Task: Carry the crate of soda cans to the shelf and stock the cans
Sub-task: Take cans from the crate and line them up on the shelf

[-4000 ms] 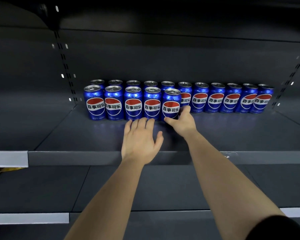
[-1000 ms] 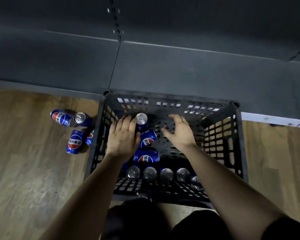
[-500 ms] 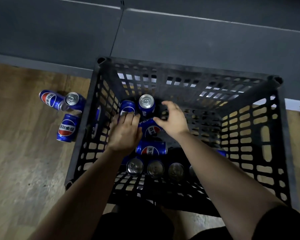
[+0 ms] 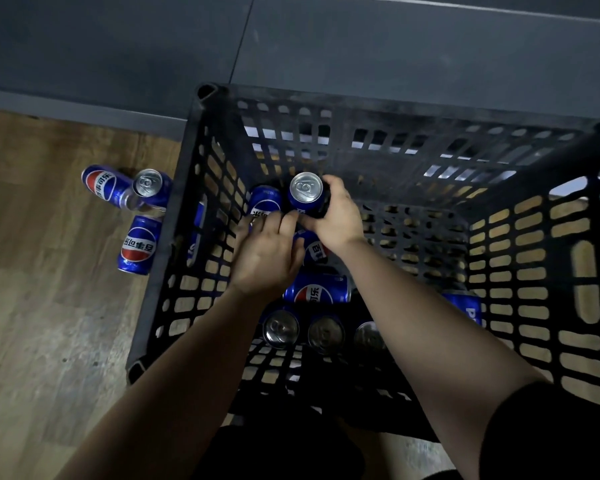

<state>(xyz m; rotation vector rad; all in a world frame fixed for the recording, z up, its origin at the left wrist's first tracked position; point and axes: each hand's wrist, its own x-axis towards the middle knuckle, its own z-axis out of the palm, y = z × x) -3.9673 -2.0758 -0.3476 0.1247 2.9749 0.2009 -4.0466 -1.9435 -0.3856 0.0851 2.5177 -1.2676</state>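
A black slatted plastic crate (image 4: 184, 237) stands on the floor in front of the dark shelf base (image 4: 395, 53). Inside it lie and stand several blue soda cans. My right hand (image 4: 333, 216) grips an upright can (image 4: 305, 192) near the crate's far left corner. My left hand (image 4: 267, 254) reaches down beside it, fingers curled onto a lying can (image 4: 265, 204); how firmly it holds that can is hidden. Another can lies flat (image 4: 317, 294) below my hands, and a row of upright cans (image 4: 281, 329) stands along the near wall.
Three loose cans sit on the wooden floor (image 4: 49, 306) left of the crate: one lying (image 4: 101, 183), one upright (image 4: 149, 185), one lying nearer (image 4: 137, 245). Dark-clothed knees show at the bottom edge.
Four seconds ago my hands were at the shelf's can rows. Since then I bent over the crate; over the last second both hands went deeper, and my right hand closed round the upright can.
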